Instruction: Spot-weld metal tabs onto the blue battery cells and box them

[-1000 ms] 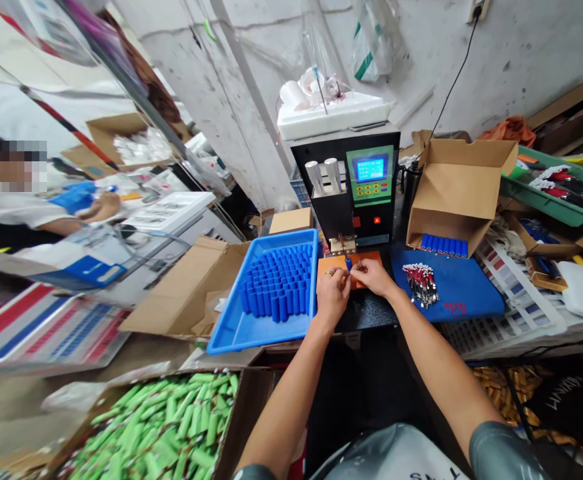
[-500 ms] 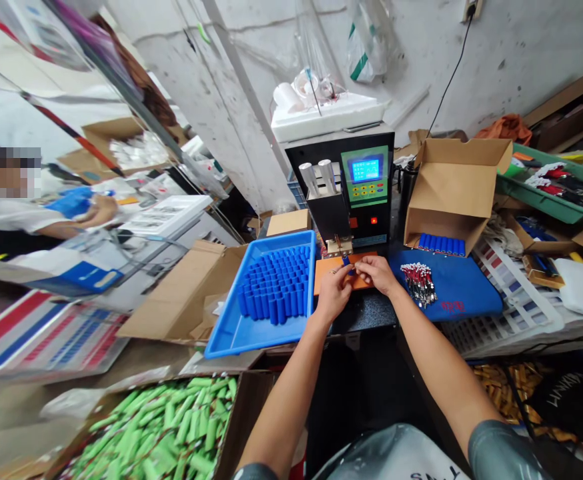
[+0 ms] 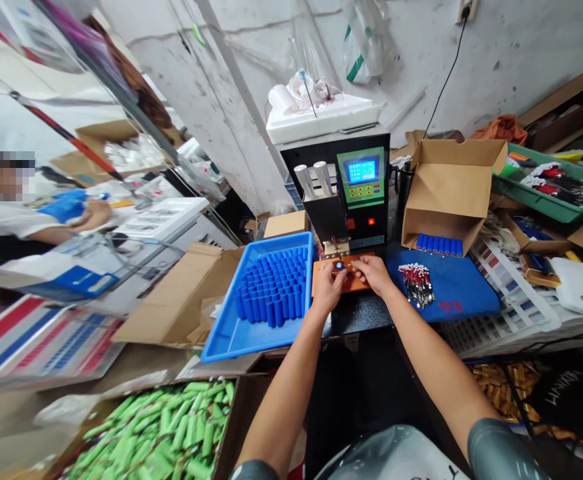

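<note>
Both hands meet on an orange plate (image 3: 321, 270) under the welding head of a black spot-welding machine (image 3: 354, 193) with a green panel. My left hand (image 3: 327, 288) is closed and pinches a small blue battery cell (image 3: 340, 265) upright by its end. Touching the same cell from the right, my right hand (image 3: 374, 273) has its fingers pinched together. A blue tray (image 3: 231, 333) with several standing blue cells is just left of my left hand. A bundle of red-ended wire leads (image 3: 415, 283) lies on a blue mat (image 3: 459, 293) to the right.
An open cardboard box (image 3: 451, 190) holds a row of blue cells. A box of green cells (image 3: 164, 430) sits at lower left. A green tray (image 3: 556, 190) and white racks fill the right. Another person sits at far left (image 3: 31, 213).
Both hands have moved slightly forward with the blue cell, bringing it closer under the welding head. The camera has shifted a little.
</note>
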